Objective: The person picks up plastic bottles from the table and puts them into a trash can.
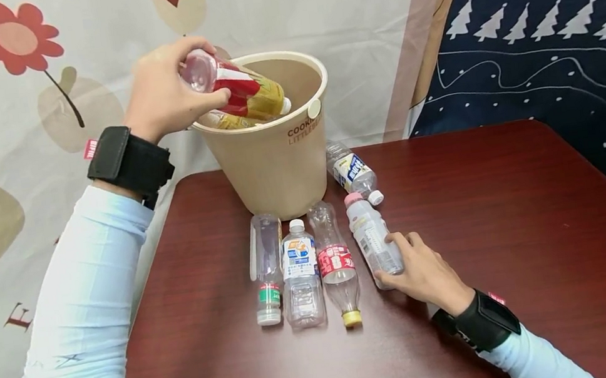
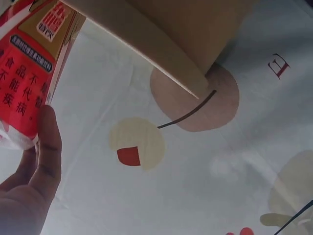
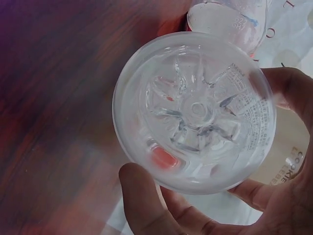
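My left hand (image 1: 163,89) grips a plastic bottle with a red and gold label (image 1: 248,91) near its base. That bottle is tilted, its white cap pointing down to the right, over the mouth of a beige bucket (image 1: 277,167). Part of a yellow-labelled bottle (image 1: 232,121) shows inside the bucket. My right hand (image 1: 429,271) holds a clear bottle with a pink cap (image 1: 367,231) around its base end, thumb on one side and fingers on the other. In the right wrist view the ridged bottom of this bottle (image 3: 195,110) faces the camera.
In front of the bucket lie a bottle with a green label (image 1: 267,275), a blue-and-white labelled bottle (image 1: 301,277) and a red-labelled bottle with a yellow cap (image 1: 336,260). Another clear bottle (image 1: 352,170) lies beside the bucket. A patterned curtain (image 1: 369,36) hangs behind the table (image 1: 510,208).
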`<action>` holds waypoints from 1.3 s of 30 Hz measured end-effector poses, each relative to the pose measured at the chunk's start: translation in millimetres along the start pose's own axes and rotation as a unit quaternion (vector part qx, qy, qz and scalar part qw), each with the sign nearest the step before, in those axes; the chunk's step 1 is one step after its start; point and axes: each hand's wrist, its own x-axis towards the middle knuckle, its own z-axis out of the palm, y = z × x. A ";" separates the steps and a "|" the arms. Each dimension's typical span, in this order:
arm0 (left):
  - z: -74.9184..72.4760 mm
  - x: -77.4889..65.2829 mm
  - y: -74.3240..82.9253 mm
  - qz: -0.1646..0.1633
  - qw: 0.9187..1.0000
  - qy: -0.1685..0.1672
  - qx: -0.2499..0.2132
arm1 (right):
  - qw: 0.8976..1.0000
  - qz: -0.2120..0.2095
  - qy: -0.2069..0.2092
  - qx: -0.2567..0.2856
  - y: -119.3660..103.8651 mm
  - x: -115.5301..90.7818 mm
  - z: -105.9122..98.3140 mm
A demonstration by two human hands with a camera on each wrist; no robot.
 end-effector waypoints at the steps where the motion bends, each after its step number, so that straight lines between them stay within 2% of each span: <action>1: 0.5 2.6 1.4 0.000 1.000 -0.015 0.009 | 1.000 0.002 -0.002 0.001 0.4 0.4 -0.2; 7: 8.5 18.3 6.3 -0.011 0.996 -0.085 0.035 | 1.000 0.009 -0.008 0.006 1.9 1.9 -1.0; 14: 19.0 26.2 -0.6 -0.051 0.986 -0.154 0.047 | 1.000 0.004 -0.004 0.014 3.1 1.3 -1.7; 17: 21.5 25.9 -1.5 -0.049 0.982 -0.178 0.051 | 1.000 0.003 -0.001 0.014 4.5 1.2 -1.8; 22: 25.2 28.4 -0.2 -0.011 0.975 -0.212 0.068 | 1.000 0.005 -0.001 0.018 6.8 1.0 -1.8; 31: 20.6 27.4 4.2 0.016 0.971 -0.228 0.067 | 1.000 0.006 -0.001 0.021 7.7 2.1 -2.6; 39: 21.6 24.6 4.9 0.003 0.971 -0.230 0.066 | 1.000 0.003 0.005 0.017 5.8 1.2 -1.3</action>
